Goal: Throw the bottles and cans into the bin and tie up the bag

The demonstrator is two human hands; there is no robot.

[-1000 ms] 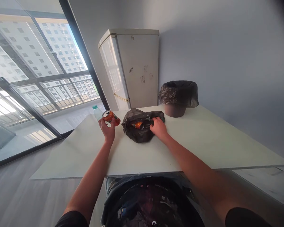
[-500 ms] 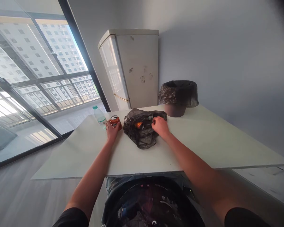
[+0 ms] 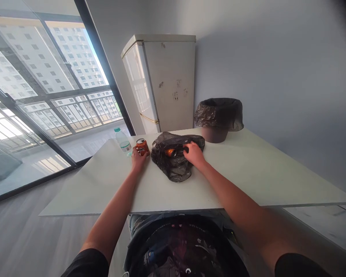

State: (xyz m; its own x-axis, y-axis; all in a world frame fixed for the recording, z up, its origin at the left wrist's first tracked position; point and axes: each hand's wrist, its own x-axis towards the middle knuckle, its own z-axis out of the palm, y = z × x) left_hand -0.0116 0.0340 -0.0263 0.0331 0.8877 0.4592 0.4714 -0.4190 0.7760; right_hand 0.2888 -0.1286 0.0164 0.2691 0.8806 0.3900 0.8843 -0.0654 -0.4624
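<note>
On the table's left part stands an upright orange drink can (image 3: 142, 146), opened on top, with my left hand (image 3: 138, 158) closed around its lower near side. Just right of it lies a crumpled black plastic bag (image 3: 178, 169). Another orange can (image 3: 170, 152) shows in the bag's mouth, lying on its side. My right hand (image 3: 194, 154) is at the right of that mouth, fingers bent and pinching; the bag film seems to be between them, though the fingertips are partly hidden. A clear plastic bottle (image 3: 122, 141) with a green cap stands beyond my left hand.
A brown bin (image 3: 215, 134) lined with a black bag stands at the back right of the white table (image 3: 248, 173). Behind the table are an old white refrigerator (image 3: 173, 77) and a grey wall. Sliding glass doors (image 3: 60, 88) are on the left.
My right hand has shifted slightly left over the bag's mouth, and the small shiny piece at its fingertips no longer shows there. My left hand stays on the can.
</note>
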